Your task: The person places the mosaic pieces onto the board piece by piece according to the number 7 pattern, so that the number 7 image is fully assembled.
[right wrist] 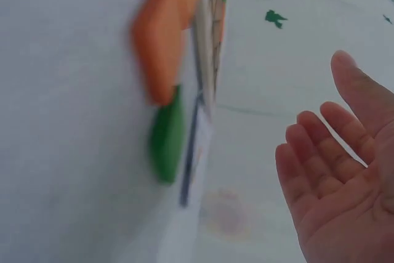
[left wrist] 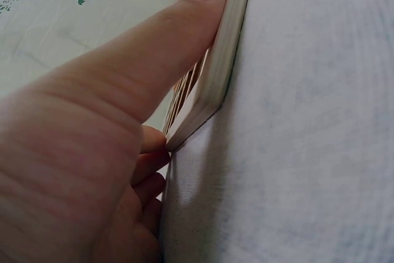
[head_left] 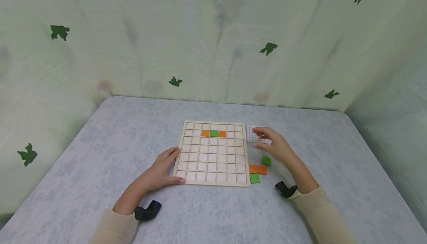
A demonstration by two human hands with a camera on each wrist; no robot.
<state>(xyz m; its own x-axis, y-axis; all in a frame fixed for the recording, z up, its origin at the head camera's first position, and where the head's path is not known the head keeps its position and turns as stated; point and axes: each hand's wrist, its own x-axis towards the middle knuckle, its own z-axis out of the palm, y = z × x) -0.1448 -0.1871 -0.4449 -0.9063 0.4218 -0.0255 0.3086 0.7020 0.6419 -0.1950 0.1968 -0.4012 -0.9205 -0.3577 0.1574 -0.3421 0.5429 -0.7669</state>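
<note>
A square wooden grid board (head_left: 211, 185) lies on the table, with an orange tile (head_left: 205, 133), a green tile (head_left: 214, 133) and another orange tile (head_left: 222, 134) in one row near its far side. My left hand (head_left: 160, 170) rests at the board's near left corner; its thumb presses the rim and its fingers touch the left edge. Beyond the board's right edge, my right hand (head_left: 276, 146) is raised with fingers apart and nothing between them. It partly covers a small white printed grid card (head_left: 251, 136). The right wrist view shows its bare palm (right wrist: 345, 226).
Loose tiles lie right of the board: a green tile (head_left: 265, 160), two orange tiles (head_left: 262, 170) side by side, and a nearer green tile (head_left: 255, 178). The grey table (head_left: 213, 218) ends at a pale curtain (head_left: 200, 51) with green bird shapes.
</note>
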